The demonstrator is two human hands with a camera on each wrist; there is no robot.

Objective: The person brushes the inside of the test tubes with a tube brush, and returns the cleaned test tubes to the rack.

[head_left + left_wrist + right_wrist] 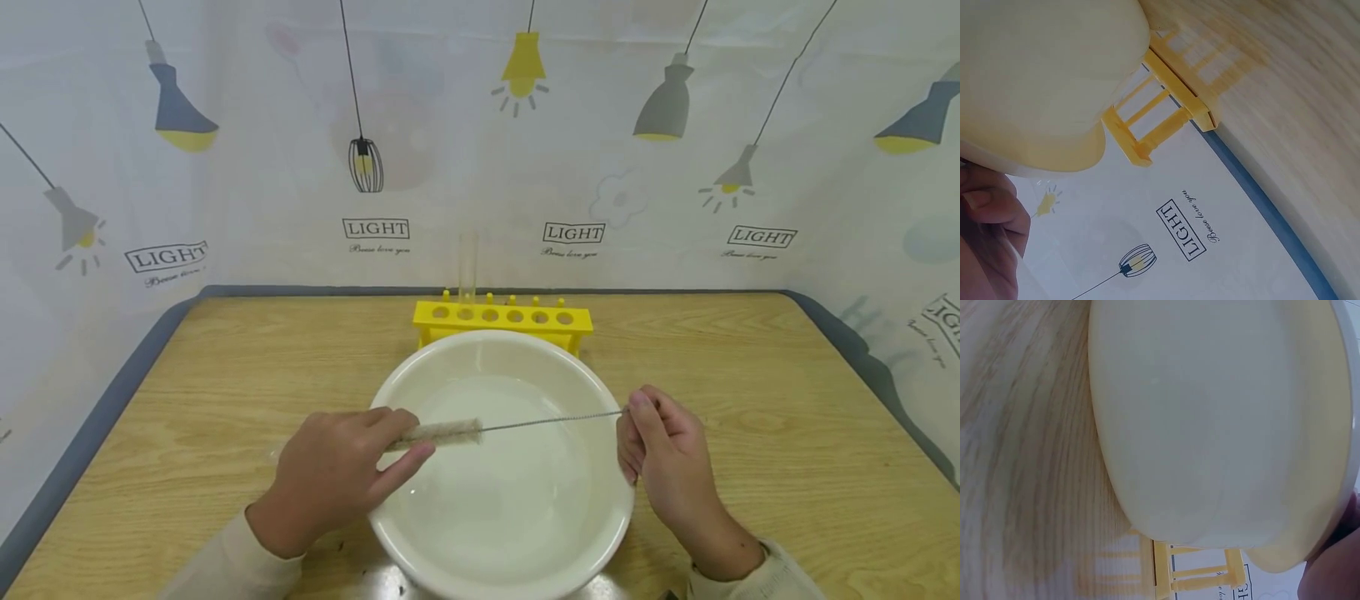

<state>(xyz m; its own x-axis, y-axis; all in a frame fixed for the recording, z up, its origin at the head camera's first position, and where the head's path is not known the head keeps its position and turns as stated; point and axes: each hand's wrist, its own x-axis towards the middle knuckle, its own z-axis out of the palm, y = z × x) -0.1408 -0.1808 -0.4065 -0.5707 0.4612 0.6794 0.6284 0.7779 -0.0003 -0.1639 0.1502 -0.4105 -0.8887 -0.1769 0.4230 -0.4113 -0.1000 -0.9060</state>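
Note:
Above a cream basin (622, 517), my left hand (337, 467) holds what looks like a clear test tube (1015, 255), mostly hidden by the hand. A brush (442, 432) with pale bristles sticks out past my thumb and fingers; whether those bristles lie inside the tube is hard to tell. Its thin twisted wire runs right across the basin. My right hand (667, 458) pinches the wire's far end between thumb and fingers, near the basin's right rim. In the right wrist view, that hand (1338, 569) shows only at the edge, beside the basin.
Behind the basin stands a yellow test tube rack (502, 312) with a clear tube (468, 267) upright in one hole. All rest on a wood-grain table (765, 400). A white curtain printed with lamps (465, 167) hangs around the table's back and sides.

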